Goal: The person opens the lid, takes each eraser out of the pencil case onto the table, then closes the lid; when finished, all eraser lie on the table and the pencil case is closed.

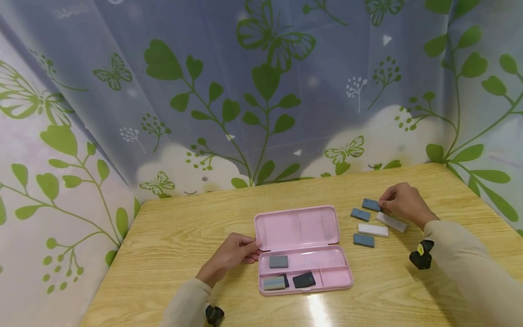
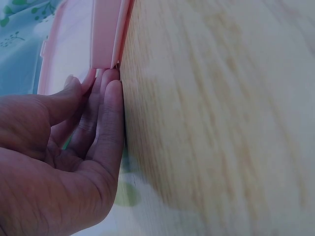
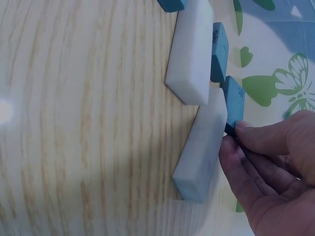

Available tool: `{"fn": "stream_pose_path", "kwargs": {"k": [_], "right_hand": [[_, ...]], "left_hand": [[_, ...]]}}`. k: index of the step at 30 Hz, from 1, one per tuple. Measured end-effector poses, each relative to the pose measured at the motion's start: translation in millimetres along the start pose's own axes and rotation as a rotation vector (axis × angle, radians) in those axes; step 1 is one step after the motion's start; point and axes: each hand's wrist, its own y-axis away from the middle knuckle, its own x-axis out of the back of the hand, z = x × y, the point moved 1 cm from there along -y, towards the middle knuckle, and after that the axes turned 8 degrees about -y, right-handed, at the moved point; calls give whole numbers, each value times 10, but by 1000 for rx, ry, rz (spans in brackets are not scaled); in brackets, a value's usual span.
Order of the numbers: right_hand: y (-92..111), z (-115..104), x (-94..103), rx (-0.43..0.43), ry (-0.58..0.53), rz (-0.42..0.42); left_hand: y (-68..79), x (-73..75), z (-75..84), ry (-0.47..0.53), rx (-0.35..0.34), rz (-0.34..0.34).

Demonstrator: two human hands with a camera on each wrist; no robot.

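A pink pencil case (image 1: 337,269) lies unfolded on the table, its lid tilted back. At its left side my left hand (image 1: 236,250) pinches the lid's edge near the hinge; in the left wrist view the thumb (image 2: 73,91) is on the lid. Over to the right, my right hand (image 1: 404,202) pinches the near end of a blue eraser (image 3: 235,101) between thumb and fingers. Beside it lie two white erasers (image 1: 373,230) and two more blue erasers (image 1: 360,215). Inside the case are a grey eraser (image 1: 278,261), a striped eraser (image 1: 273,283) and black pieces (image 1: 304,280).
The wooden table (image 1: 184,227) reaches back to a patterned curtain (image 1: 212,113) with green leaves and butterflies. Dividers split the case's lower half into compartments. Each wrist wears a small black device (image 1: 422,255).
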Motion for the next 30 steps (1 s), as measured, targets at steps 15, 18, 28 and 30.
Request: {"fn": "stream_pose_path", "kwargs": {"k": [15, 18, 28, 30], "right_hand": [[33, -101, 40, 50, 30, 22], [41, -160, 32, 63, 29, 14], [95, -382, -55, 104, 33, -7], [110, -436, -84, 120, 29, -8]], "left_hand": [[-8, 1, 7, -1, -2, 0], [-5, 1, 7, -5, 4, 3], [-12, -4, -6, 12, 9, 3], [-11, -3, -4, 11, 7, 1]]}}
